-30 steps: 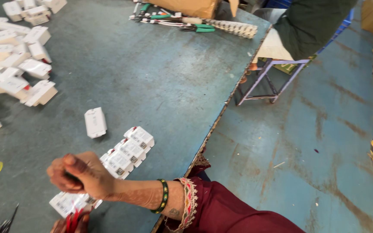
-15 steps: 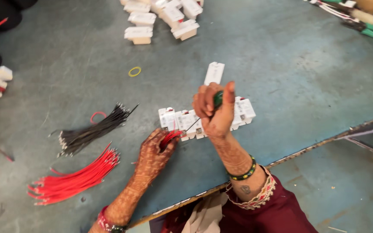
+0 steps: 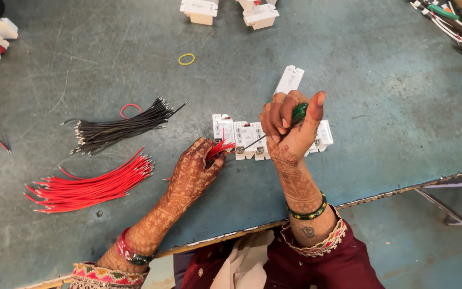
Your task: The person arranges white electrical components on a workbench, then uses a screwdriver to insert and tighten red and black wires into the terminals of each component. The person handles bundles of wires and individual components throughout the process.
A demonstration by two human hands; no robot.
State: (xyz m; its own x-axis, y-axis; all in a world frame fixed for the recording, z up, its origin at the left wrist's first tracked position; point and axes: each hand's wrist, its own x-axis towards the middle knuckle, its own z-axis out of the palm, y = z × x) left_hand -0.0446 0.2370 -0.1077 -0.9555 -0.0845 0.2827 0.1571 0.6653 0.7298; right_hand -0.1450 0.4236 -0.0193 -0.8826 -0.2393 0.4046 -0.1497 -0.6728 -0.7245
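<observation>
The row of white switch blocks [image 3: 252, 136] lies near the worktop [image 3: 380, 107] edge, so keep the red wires [image 3: 219, 149] pinched in the left hand [image 3: 193, 171] steady while the right hand [image 3: 290, 128], fingers closed around the green-handled screwdriver [image 3: 295, 115], holds its tip squarely on the terminal.

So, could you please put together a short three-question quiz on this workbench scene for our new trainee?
1. True or false: the right hand holds a green-handled screwdriver with its tip at the row of white plastic switch modules.
2. Which loose wire bundle lies nearer the table's front edge: (a) the black wires or (b) the red wires?
3. Fill in: the left hand holds a few short ____ wires beside the modules.

Key:
1. True.
2. b.
3. Red.
</observation>
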